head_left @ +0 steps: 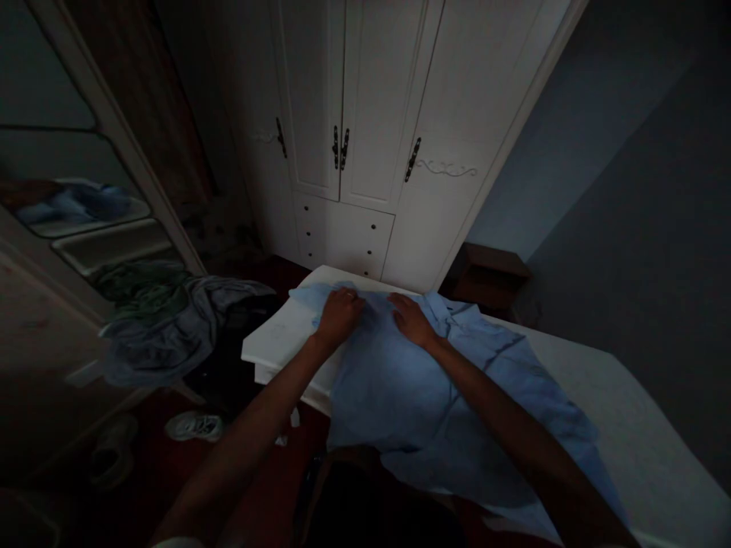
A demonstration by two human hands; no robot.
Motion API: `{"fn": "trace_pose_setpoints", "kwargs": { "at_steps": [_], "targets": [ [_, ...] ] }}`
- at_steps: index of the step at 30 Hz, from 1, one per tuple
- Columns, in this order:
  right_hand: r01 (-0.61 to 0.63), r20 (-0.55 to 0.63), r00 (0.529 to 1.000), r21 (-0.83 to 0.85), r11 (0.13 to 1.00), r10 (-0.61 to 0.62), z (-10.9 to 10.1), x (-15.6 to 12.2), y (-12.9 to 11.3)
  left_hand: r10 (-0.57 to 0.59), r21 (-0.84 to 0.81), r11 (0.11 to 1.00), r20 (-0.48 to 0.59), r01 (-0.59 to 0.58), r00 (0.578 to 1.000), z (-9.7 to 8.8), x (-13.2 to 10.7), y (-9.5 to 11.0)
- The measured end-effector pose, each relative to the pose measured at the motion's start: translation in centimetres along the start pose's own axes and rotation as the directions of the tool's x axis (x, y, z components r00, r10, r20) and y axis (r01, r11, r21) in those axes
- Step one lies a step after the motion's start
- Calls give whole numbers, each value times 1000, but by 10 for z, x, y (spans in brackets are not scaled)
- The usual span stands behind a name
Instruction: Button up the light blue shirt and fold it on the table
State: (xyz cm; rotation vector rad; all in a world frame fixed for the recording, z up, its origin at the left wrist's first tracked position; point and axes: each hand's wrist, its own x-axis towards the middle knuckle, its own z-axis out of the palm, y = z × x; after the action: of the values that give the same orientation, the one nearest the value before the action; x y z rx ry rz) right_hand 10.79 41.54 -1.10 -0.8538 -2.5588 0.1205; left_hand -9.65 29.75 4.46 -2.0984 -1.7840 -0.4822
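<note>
A light blue shirt [422, 396] lies spread over the corner of a white bed [274, 342], its collar toward the right. My left hand [338, 312] rests on the shirt's far edge with the fingers curled down onto the cloth. My right hand [411, 318] lies beside it on the same fabric, fingers bent and pressing on the cloth. The two hands are a short way apart near the bed's far corner. The room is dim.
A white wardrobe [365, 137] with dark handles and small drawers stands just beyond the bed. A heap of grey and green clothes [165, 320] lies at the left beside a mirror [74, 205]. Shoes [194, 426] sit on the dark red floor. A brown nightstand [485, 278] stands at the right.
</note>
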Motion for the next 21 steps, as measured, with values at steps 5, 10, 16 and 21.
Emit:
{"fn": "trace_pose_setpoints", "kwargs": {
  "at_steps": [5,10,16,21],
  "targets": [
    [83,-97,993,126,989,-71,-16,6,-47,224,-157,966,110,-205,968,24,-14,27],
    [116,-56,993,201,973,-107,-12,36,-80,244,-250,936,-54,-250,968,22,-43,33],
    [96,73,992,112,989,-105,4,91,-107,134,-370,910,-166,-188,977,11,-73,37],
    [-148,166,977,75,986,134,14,116,-107,2,-452,888,-170,-80,985,12,-84,30]
  ]
}}
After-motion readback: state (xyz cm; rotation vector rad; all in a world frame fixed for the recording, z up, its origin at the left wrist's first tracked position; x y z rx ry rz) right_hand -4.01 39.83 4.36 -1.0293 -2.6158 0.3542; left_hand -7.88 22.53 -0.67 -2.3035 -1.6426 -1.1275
